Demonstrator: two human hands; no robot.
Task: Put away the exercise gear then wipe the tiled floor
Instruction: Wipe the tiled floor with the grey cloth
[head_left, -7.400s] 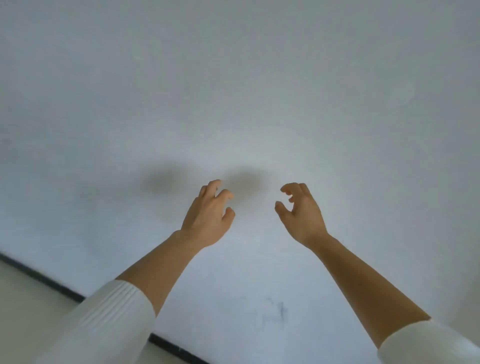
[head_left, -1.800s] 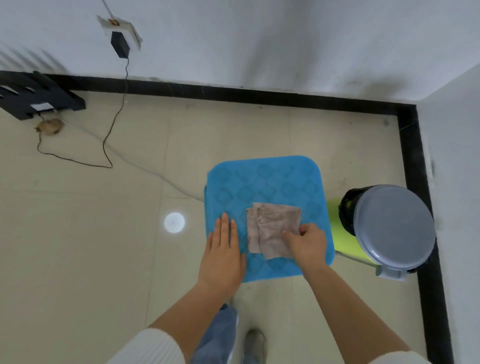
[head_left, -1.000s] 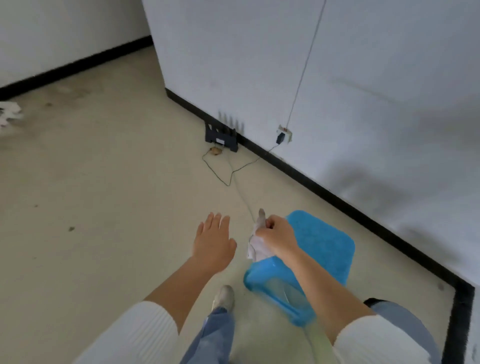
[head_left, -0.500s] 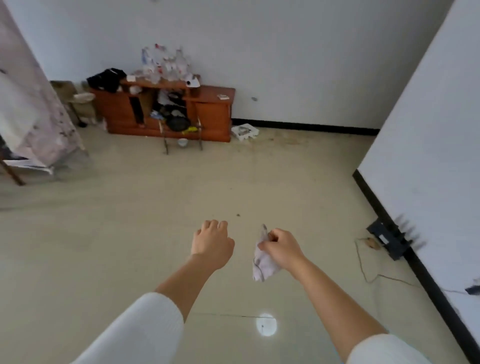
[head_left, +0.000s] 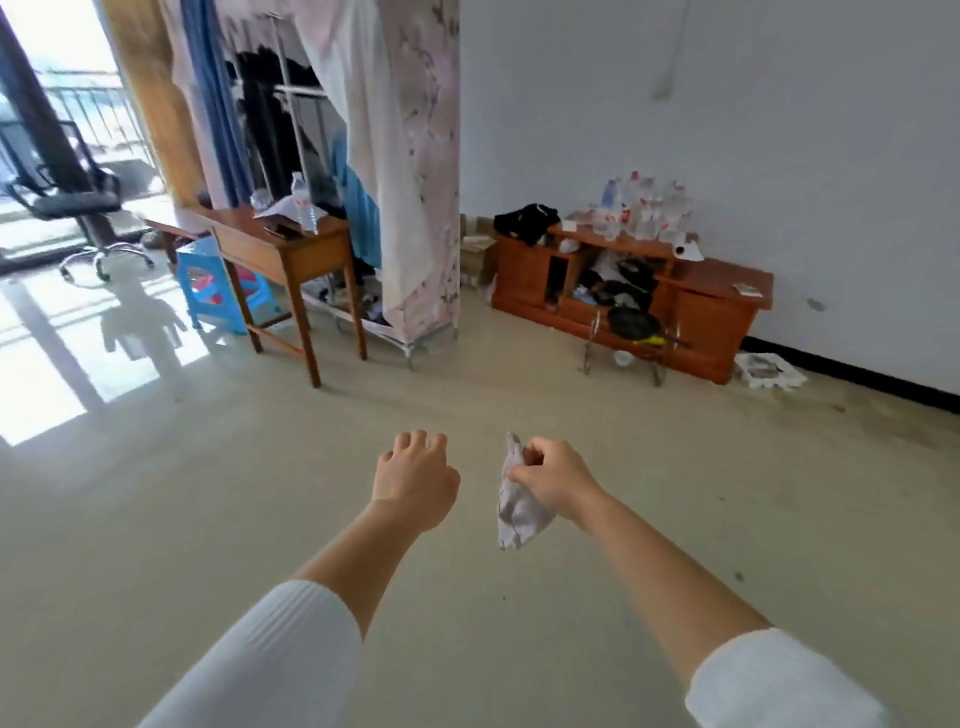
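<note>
My left hand (head_left: 415, 480) and right hand (head_left: 553, 480) are side by side before me over the floor (head_left: 182, 519), the cloth (head_left: 519, 512) hanging from my right. Ahead on the left stands a table (head_left: 280, 249) with a water bottle (head_left: 301, 200) on it, a stool (head_left: 208, 280) at its left and an office chair (head_left: 72, 208) beyond. Behind the table is a wardrobe (head_left: 395, 156). To its right, against the wall (head_left: 727, 104), is a low cabinet (head_left: 649, 291) with bottles (head_left: 644, 208) on top.

Both arms out forward, forearms bare, white ribbed sleeves (head_left: 270, 660) pushed up towards the elbows. The left grip (head_left: 415, 480): back up, fingers loosely curled, holding nothing. The right grip (head_left: 553, 475): thumb and fingers pinching the small pale grey crumpled cloth (head_left: 517, 512), which hangs below it. Grips level, near, apart.
</note>
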